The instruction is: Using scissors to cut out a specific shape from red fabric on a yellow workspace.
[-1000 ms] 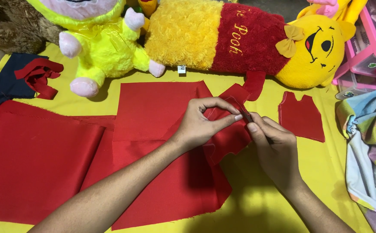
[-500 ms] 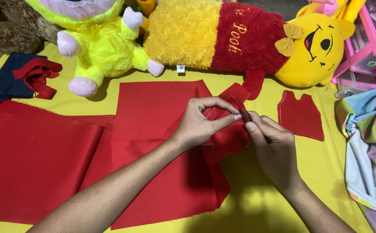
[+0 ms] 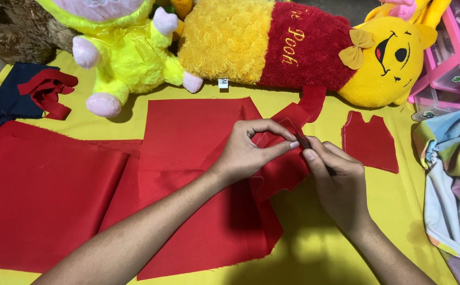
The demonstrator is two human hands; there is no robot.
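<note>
Compared with the two earlier views, almost nothing has moved: both hands have stayed at the same spot over the red cloth, and only the right fingertips have crept a little closer to the left ones, so the fine work at the cloth edge seems to go on without a new step begun. The left hand [image 3: 251, 150] pinches a small red fabric piece [image 3: 288, 124] between thumb and forefinger, the other fingers curled above it. The right hand [image 3: 338, 179] is closed around a thin dark tool [image 3: 303, 141], perhaps small scissors or a pin; I cannot tell which, because the fingers cover most of it. Its tip touches the fabric piece just beside the left fingertips. The piece rises up and away from both hands toward the long yellow and red plush toy [image 3: 303, 47]. Under the left wrist lies the large red cloth [image 3: 187, 158], and a cut red piece [image 3: 369, 140] lies just beyond the right hand, on the yellow sheet [image 3: 314, 253].
</note>
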